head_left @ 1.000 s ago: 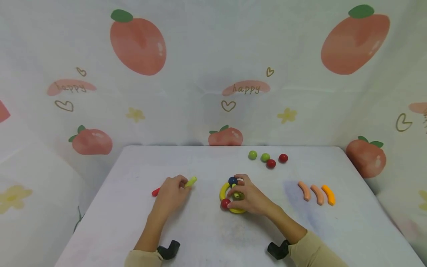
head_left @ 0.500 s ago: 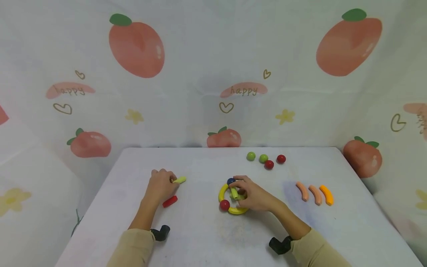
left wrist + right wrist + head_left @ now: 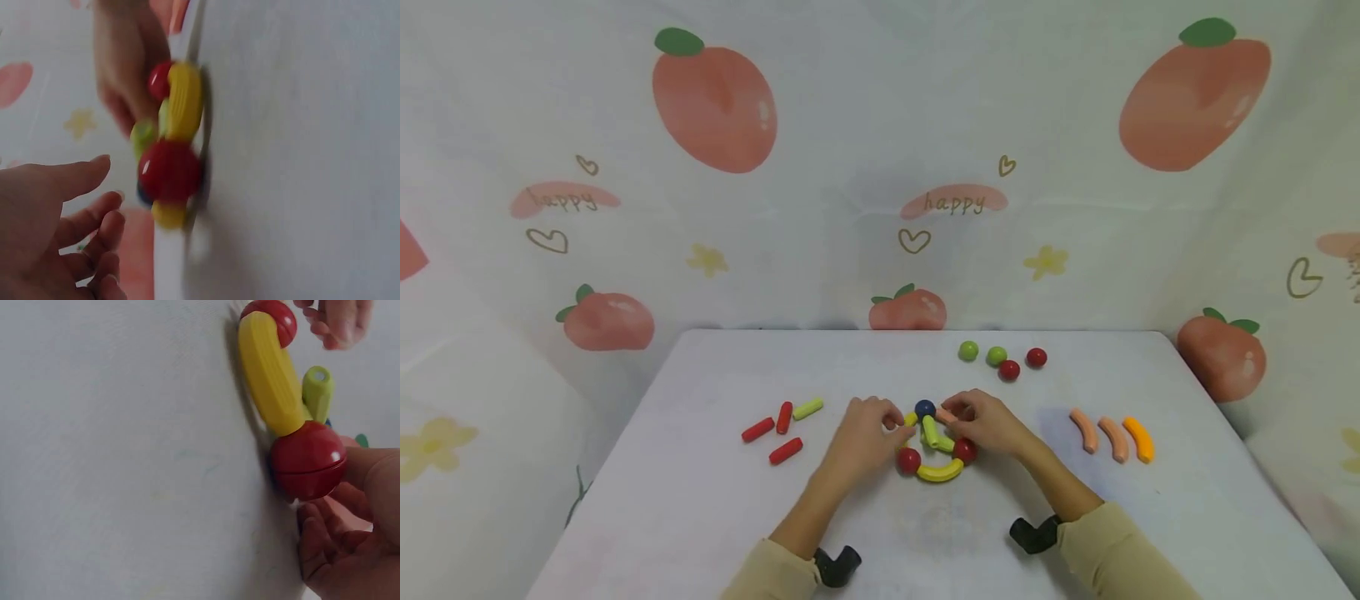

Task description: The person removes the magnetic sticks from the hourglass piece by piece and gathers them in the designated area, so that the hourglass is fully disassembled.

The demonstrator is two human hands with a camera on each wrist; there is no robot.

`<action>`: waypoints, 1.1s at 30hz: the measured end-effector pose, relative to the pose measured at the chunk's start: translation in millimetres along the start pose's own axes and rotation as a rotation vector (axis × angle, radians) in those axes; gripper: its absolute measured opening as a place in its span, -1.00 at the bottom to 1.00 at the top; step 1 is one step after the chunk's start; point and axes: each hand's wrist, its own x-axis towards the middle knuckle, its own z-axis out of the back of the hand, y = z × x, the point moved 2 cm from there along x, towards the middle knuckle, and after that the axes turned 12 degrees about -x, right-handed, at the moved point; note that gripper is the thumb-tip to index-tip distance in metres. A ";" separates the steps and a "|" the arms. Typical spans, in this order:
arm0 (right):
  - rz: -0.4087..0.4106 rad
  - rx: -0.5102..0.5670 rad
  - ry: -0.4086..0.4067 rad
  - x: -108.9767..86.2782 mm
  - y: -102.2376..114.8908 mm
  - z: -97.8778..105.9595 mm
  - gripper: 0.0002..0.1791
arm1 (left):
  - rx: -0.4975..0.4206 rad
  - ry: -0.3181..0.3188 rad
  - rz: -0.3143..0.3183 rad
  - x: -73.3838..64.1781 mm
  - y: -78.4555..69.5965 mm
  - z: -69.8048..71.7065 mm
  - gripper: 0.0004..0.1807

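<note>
From here, the left hand (image 3: 863, 435) hovers, thumb and fingertips parted, near a glossy red ball (image 3: 909, 461); the right hand (image 3: 992, 423) pinches a rounded pink stick (image 3: 945, 415) at its fingertips.

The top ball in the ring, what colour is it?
Dark blue. The ball shows best in the head view.

The left hand (image 3: 865, 435) has released the green stick (image 3: 808, 408).
</note>
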 end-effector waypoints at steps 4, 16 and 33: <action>0.005 0.017 0.003 1.3 -5.1 -2.4 -0.63 | 0.050 0.045 -0.007 7.3 -13.2 -29.9 -0.63; 0.012 0.002 -0.030 -11.4 -1.5 5.4 -0.67 | 0.025 0.082 0.048 12.0 -17.1 -37.5 -0.64; -0.038 -0.032 -0.106 -32.6 3.5 -12.5 -0.95 | -0.130 -0.019 0.106 17.5 -0.2 -17.2 -0.55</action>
